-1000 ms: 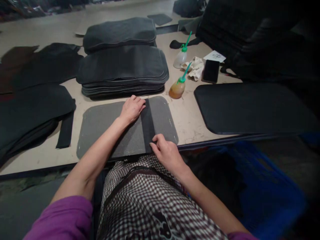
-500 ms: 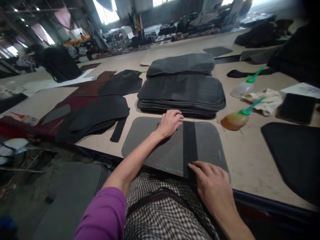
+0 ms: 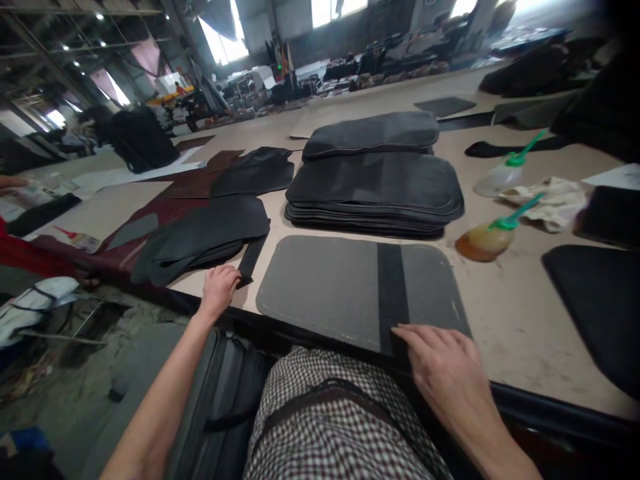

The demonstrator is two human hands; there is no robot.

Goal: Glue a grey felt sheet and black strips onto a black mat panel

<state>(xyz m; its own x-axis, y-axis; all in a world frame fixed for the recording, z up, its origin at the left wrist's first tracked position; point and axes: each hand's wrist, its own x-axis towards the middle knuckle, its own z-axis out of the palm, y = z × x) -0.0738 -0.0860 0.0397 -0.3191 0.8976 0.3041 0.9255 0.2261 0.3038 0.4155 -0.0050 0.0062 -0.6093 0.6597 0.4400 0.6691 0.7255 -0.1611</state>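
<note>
Two hands work at the table's near edge. The right hand [image 3: 445, 363] lies flat with its fingers spread, pressing the near end of the black strip [image 3: 393, 293] that runs across the grey pad [image 3: 325, 287]; its grip closes on nothing. The left hand [image 3: 219, 288] reaches out to its own side, fingers curled at the end of a loose dark strip [image 3: 251, 259] lying just beyond its fingertips, beside the pad's left edge; whether it already pinches that strip cannot be told. Judging by this, the first strip is being held down while a second one is fetched. The next move calls for a clean pinch on that thin, limp end. The right wrist is cut off low, and the table's far end blurs out.
</note>
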